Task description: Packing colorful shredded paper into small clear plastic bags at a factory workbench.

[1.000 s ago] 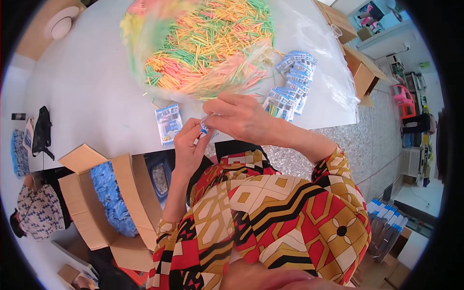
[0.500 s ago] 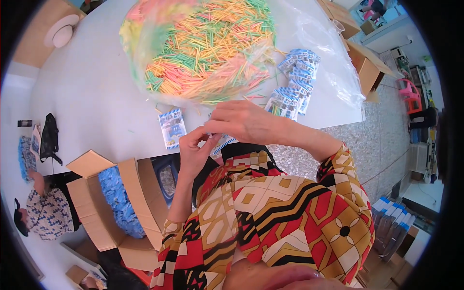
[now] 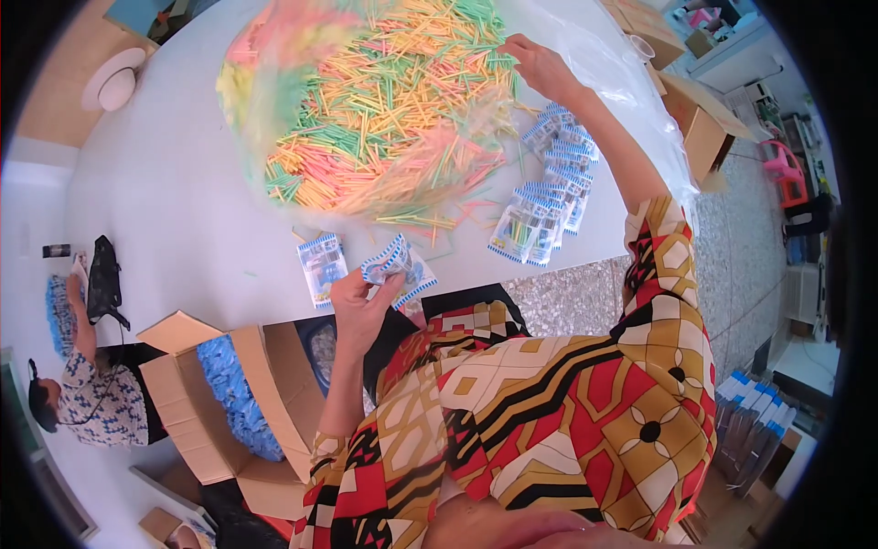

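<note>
Head camera is looking down at my two hands over a big white desk [image 3: 183,210]. My left hand [image 3: 358,306] is staying close to my body, at the near edge of the desk. Its grip is pinching a small packet [image 3: 395,265] with blue and white edges, and the packet is sticking up between my thumb and fingers. Another small packet [image 3: 322,265] is lying flat on the desk just to the left of that hand.

My right hand [image 3: 540,66] is reaching far out across the desk. Its fingers are touching the edge of a big heap of thin sticks [image 3: 384,110] in pink, yellow, green and orange. I cannot tell if this grip is holding any sticks or only touching them. The heap is sitting on a clear plastic bag [image 3: 631,101] spread out on the desk.

A row of filled packets [image 3: 549,183] is lying under my right arm, near the right side of the heap.

An open cardboard box [image 3: 238,403] is standing below the desk on my left, and blue stuff is piled inside it. Another person [image 3: 82,393] in a patterned top is sitting far off on the left.
</note>
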A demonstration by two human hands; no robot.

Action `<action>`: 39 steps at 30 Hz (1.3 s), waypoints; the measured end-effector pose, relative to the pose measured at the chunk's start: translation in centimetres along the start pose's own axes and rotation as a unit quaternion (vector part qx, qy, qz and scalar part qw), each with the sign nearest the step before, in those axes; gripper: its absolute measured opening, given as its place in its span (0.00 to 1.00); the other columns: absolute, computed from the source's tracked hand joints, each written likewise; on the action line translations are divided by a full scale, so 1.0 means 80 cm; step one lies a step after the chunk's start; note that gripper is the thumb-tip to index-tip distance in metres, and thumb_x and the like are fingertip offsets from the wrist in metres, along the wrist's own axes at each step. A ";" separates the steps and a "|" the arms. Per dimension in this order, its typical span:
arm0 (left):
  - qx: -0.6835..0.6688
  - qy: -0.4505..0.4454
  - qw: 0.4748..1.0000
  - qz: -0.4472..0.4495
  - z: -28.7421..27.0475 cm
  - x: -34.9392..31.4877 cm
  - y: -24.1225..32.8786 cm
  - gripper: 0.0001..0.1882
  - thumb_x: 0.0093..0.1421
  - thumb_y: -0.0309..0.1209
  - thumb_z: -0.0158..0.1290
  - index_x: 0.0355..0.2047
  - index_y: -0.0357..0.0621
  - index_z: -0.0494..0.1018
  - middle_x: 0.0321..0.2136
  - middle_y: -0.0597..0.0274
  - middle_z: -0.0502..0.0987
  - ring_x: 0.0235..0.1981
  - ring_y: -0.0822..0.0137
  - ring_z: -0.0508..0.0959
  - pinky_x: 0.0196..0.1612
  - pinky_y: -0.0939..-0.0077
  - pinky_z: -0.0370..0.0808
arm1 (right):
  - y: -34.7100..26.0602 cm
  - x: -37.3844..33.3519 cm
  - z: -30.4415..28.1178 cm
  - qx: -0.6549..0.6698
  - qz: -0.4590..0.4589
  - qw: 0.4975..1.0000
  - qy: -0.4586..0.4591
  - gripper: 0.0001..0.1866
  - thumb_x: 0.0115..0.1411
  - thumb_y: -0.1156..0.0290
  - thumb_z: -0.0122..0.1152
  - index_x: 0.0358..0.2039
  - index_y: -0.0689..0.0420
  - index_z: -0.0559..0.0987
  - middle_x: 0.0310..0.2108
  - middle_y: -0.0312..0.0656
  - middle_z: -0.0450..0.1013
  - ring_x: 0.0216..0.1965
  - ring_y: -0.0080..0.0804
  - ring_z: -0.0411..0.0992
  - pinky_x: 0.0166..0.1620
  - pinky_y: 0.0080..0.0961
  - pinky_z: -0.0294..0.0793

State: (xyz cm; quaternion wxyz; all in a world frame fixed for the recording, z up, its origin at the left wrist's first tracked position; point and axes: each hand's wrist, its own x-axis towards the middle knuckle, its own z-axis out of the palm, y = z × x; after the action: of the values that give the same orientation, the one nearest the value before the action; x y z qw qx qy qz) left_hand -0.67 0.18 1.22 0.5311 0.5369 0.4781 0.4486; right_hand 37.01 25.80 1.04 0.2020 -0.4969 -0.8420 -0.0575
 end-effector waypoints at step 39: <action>-0.014 0.033 0.999 0.007 -0.002 -0.006 0.000 0.06 0.53 0.21 0.56 0.33 0.35 0.76 0.26 0.67 0.78 0.27 0.81 0.73 0.31 0.85 0.70 | -0.074 0.026 -0.021 0.482 0.212 0.849 -0.035 0.06 0.55 0.70 0.57 0.32 0.56 0.77 0.31 0.39 0.73 0.31 0.31 0.72 0.35 0.27 0.71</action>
State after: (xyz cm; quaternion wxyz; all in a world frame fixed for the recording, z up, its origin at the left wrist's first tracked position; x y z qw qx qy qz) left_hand -0.94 -0.29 1.27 0.5196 0.5176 0.4848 0.4766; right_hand 31.45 24.06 4.01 0.3937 -0.5050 -0.6449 0.4172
